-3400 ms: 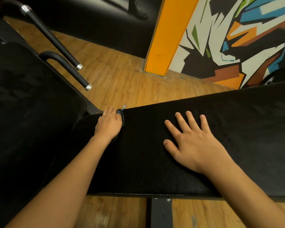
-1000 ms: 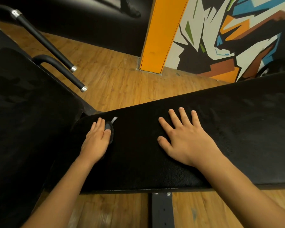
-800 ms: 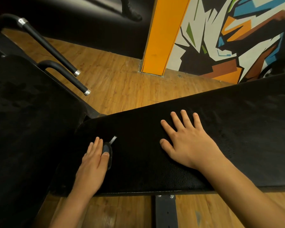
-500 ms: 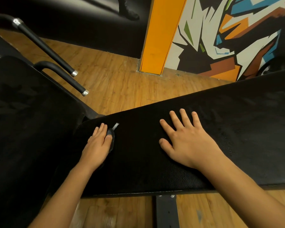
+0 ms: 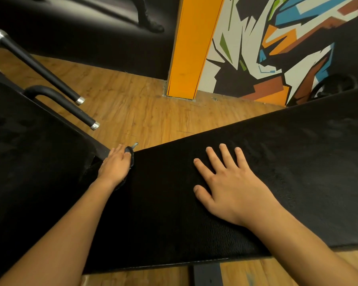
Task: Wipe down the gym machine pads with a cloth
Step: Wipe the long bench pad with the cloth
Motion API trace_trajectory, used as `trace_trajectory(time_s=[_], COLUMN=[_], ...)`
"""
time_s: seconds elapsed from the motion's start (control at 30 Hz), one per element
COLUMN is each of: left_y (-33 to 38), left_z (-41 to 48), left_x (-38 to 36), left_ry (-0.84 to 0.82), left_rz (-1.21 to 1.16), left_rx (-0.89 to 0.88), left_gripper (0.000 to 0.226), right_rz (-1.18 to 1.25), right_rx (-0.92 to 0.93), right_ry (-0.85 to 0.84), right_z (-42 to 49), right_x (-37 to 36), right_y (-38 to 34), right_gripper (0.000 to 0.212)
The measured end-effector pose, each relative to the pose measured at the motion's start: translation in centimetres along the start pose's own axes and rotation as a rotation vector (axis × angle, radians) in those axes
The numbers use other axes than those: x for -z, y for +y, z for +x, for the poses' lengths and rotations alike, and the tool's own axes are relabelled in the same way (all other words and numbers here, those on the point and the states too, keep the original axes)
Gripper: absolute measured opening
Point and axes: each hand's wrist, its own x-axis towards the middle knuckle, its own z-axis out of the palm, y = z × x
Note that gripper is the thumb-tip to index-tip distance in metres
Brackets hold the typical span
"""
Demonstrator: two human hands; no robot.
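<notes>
Two hands on the pad [image 5: 267, 162] at this point, both ours. Our left hand [image 5: 115, 166] sits at the pad's far-left corner, right up by its far edge. The fingers are pressed together and laid flat on the cloth [image 5: 132, 156].

The cloth is dark on a dark pad. Honestly, we can only make out the strip peeking out along the thumb side of that hand, plus a little grey tag [image 5: 135, 144] poking past the pad's far edge. How much of it is bunched under the palm, we can't tell.

Our right hand [image 5: 232, 188] is palm-down on the middle of the pad, well apart from the cloth. Its fingers are spread with the thumb out to the side, and it's holding nothing, just resting on the surface.

Other stuff around the pad:
- A second pad [image 5: 29, 162] sits just left of it, its corner very near the left hand.
- Two black handles [image 5: 74, 112] with silver end caps stick out beyond the pad's left end.
- Wood floor [image 5: 143, 112] shows past the pad's far edge.
- An orange pillar [image 5: 190, 48] stands further back behind the pad.
- A colourful mural [image 5: 277, 48] fills the wall behind the pad's right half.
- A black post [image 5: 207, 274] shows under the pad's near edge.
</notes>
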Motion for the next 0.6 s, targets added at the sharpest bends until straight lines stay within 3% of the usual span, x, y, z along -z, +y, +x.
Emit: trace_trajectory(time_s=[0.33, 0.6], left_y=[-1.3, -0.2], left_z=[-5.6, -0.4], left_x=[-1.1, -0.3], left_ry=[0.015, -0.030], left_rz=[-0.042, 0.017], left_rx=[-0.038, -0.023], left_gripper=[0.056, 0.056], right_rz=[-0.014, -0.036], right_rx=[-0.003, -0.011], right_ry=[-0.003, -0.031], right_z=[0.0, 0.2], right_x=[-0.1, 0.0], right_y=[0.0, -0.2], right_gripper=[0.085, 0.093])
